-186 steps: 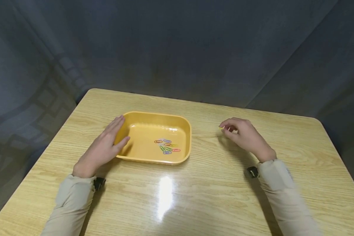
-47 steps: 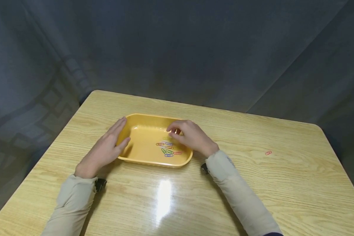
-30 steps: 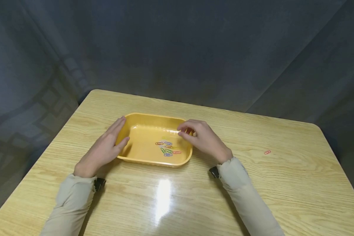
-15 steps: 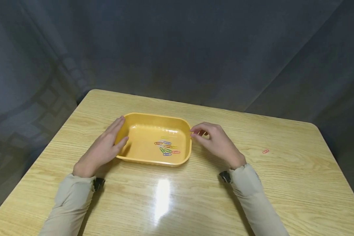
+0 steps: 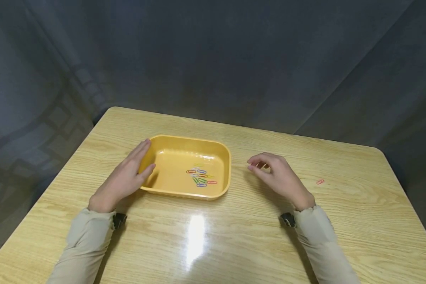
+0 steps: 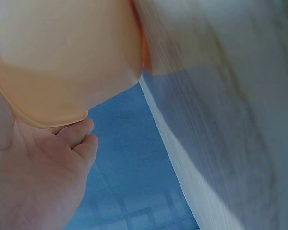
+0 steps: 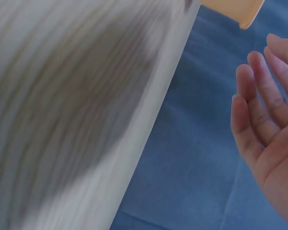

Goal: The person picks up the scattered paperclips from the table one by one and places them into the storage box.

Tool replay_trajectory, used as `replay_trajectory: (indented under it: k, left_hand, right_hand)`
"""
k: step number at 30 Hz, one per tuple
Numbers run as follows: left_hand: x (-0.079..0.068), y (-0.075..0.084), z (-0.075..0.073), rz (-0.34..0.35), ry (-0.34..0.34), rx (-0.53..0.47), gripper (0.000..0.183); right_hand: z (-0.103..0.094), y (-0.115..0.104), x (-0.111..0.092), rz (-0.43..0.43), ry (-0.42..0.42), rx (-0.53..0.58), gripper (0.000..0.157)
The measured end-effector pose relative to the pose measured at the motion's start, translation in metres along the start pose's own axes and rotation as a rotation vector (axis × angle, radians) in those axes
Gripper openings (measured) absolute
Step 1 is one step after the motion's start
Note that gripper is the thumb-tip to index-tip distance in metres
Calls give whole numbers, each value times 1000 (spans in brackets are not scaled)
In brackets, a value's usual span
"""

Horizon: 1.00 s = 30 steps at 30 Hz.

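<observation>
On the table stands a yellow plastic tray (image 5: 182, 194) with several coloured paper clips (image 5: 201, 180) lying in a loose group on its floor. My left hand (image 5: 124, 177) holds the tray's left side, the thumb over the rim inside and the fingers along the outside. In the left wrist view the palm lies against the tray wall (image 6: 86, 48). My right hand (image 5: 278, 175) hovers above the table to the right of the tray. Its fingers (image 7: 264, 91) are loosely bent and nothing lies between them. Beyond its wrist, a single pink paper clip (image 5: 320, 182) lies on the table.
The wood-grain table (image 5: 255, 244) reaches back to a dark curtain (image 5: 213, 63) along its far edge. Light glares off the tabletop in front of the tray. Both forearms come in from the near side.
A yellow paper clip pinched by my right hand earlier now lies in the tray. That hand has since moved out of the tray to the right. My left hand stays at the tray.
</observation>
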State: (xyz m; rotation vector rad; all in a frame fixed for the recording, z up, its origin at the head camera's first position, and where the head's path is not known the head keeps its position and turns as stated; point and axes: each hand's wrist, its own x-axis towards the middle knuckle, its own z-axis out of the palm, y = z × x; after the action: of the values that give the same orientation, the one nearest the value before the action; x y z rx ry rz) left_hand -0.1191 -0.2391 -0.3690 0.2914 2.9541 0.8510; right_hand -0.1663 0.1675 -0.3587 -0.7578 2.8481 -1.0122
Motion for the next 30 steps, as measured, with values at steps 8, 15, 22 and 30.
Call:
replay_trajectory:
  k: [8,15,22,30]
  left_hand:
    - [0,0,0,0,2,0,72]
    - [0,-1,0,1,0,-4,72]
    - [0,-1,0,4,2,4,72]
    - [0,-1,0,-1,-4,-3,73]
  right_hand:
    - [-7,12,-10,15,6,-35,20]
    - [-11,24,-19,16,14,-57,20]
    - [-14,38,-29,17,30,-105,20]
    - [-22,50,-38,15,48,-139,20]
